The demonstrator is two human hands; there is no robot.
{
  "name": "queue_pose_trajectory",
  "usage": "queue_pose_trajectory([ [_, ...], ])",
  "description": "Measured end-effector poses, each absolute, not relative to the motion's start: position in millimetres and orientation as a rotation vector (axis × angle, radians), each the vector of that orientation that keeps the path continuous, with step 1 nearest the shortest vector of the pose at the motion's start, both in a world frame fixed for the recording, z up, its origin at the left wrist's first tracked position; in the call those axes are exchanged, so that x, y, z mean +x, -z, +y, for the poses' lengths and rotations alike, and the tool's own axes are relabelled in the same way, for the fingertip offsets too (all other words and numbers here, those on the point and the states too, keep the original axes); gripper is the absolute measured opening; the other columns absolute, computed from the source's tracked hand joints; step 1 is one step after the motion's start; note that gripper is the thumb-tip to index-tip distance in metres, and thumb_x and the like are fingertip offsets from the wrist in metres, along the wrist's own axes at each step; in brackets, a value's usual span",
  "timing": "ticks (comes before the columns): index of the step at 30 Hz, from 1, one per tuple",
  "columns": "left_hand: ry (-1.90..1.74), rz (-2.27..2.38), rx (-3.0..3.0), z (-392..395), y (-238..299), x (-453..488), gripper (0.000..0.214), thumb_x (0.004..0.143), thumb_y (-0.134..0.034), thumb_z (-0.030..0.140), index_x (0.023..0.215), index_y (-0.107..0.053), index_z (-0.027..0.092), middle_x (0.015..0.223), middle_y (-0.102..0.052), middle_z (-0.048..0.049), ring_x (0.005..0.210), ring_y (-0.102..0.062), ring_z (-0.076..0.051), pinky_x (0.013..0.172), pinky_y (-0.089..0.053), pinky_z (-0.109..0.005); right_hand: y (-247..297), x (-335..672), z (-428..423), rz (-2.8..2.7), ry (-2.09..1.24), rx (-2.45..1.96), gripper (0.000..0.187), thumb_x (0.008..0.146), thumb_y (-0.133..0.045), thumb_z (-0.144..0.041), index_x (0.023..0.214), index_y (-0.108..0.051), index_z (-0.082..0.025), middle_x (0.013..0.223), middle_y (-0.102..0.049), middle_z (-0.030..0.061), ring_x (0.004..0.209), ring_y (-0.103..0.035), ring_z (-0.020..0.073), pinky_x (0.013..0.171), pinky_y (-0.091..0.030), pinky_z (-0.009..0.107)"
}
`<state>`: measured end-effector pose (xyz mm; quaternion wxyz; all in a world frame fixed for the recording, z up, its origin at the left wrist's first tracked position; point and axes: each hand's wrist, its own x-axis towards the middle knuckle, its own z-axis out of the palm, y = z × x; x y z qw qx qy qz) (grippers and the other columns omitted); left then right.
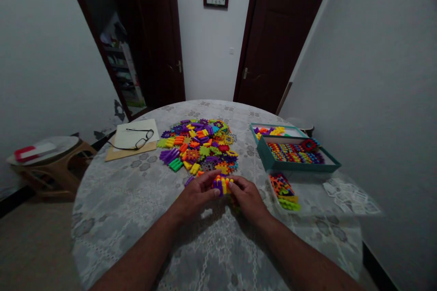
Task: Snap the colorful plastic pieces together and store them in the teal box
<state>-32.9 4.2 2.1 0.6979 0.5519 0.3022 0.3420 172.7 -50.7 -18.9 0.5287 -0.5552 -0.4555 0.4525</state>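
Between my two hands is a small cluster of plastic building pieces [223, 185], purple, yellow and orange, held just above the table. My left hand [200, 193] grips its left side, with the thumb on the purple part. On the right side, the fingers and thumb of my right hand [246, 196] close on the yellow and orange part. Just beyond my hands spreads a heap of colourful plastic pieces [205, 151], with gears and peg-like blocks in many colours. Something greenish under my right hand is mostly hidden.
Paper [136, 129] with eyeglasses [140, 143] lies at the left. To the right stand a teal box [290, 165] of colourful pieces, its lid [290, 131] with more pieces, and a clear plastic tray [307, 211]. The round table [211, 250] has a patterned cloth.
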Motion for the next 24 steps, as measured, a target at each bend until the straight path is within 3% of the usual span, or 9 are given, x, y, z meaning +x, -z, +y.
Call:
queue_pose_trajectory([
  [3,-0.747,0.669,1.237,4.9,1.5,-33.2,0.071,0.079,-0.098,0.045,0.144,-0.075,0.028,0.138,-0.079,-0.0132,0.13,-0.072,-0.034,0.117,-0.051,-0.051,21.7,168.6,-52.0,-1.09,-1.09,-1.353,0.061,0.091,-0.074,-0.066,0.121,-0.081,-0.014,0.063,-0.064,0.0002,0.051,-0.056,0.0159,0.05,-0.042,0.026],
  [7,-0.753,0.623,1.238,2.7,4.0,-32.0,0.069,0.08,-0.097,0.05,0.143,-0.075,0.028,0.132,-0.08,-0.0128,0.128,-0.072,-0.034,0.114,-0.052,-0.05,23.6,165.7,-54.9,-1.121,-1.095,-1.338,0.065,0.094,-0.069,-0.073,0.124,-0.079,-0.017,0.068,-0.066,0.0034,0.059,-0.061,0.0206,0.054,-0.049,0.031],
  [10,-0.753,0.591,1.273,-0.3,3.3,-31.1,0.063,0.085,-0.092,0.047,0.143,-0.075,0.029,0.13,-0.079,-0.0118,0.122,-0.073,-0.033,0.109,-0.054,-0.047,22.1,166.6,-59.1,-1.188,-1.09,-1.261,0.063,0.092,-0.075,-0.065,0.14,-0.074,-0.025,0.086,-0.071,0.0055,0.075,-0.067,0.0243,0.066,-0.058,0.037],
  [13,-0.757,0.618,1.32,-2.9,2.8,-31.7,0.064,0.084,-0.09,0.04,0.145,-0.074,0.03,0.124,-0.079,-0.0101,0.119,-0.073,-0.032,0.106,-0.055,-0.044,18.9,167.4,-64.2,-1.311,-1.133,-1.22,0.077,0.085,-0.084,-0.049,0.157,-0.062,-0.035,0.1,-0.073,0.0044,0.085,-0.068,0.0251,0.077,-0.061,0.041],
  [19,-0.74,0.722,1.37,-5.0,6.4,-33.0,0.075,0.076,-0.09,0.029,0.149,-0.071,0.032,0.121,-0.079,-0.0094,0.115,-0.072,-0.034,0.103,-0.056,-0.045,21.5,164.5,-66.5,-1.504,-0.998,-1.253,0.072,0.082,-0.079,-0.025,0.152,-0.065,-0.04,0.136,-0.07,0.0092,0.118,-0.07,0.0313,0.102,-0.06,0.049],
  [24,-0.751,0.793,1.376,-3.8,8.3,-29.5,0.093,0.074,-0.088,0.026,0.162,-0.058,0.033,0.135,-0.078,-0.0112,0.118,-0.073,-0.033,0.106,-0.056,-0.048,25.1,160.8,-63.5,-1.61,-0.882,-1.287,0.06,0.085,-0.068,-0.018,0.143,-0.068,-0.033,0.14,-0.067,0.0105,0.121,-0.071,0.0307,0.105,-0.058,0.047],
])
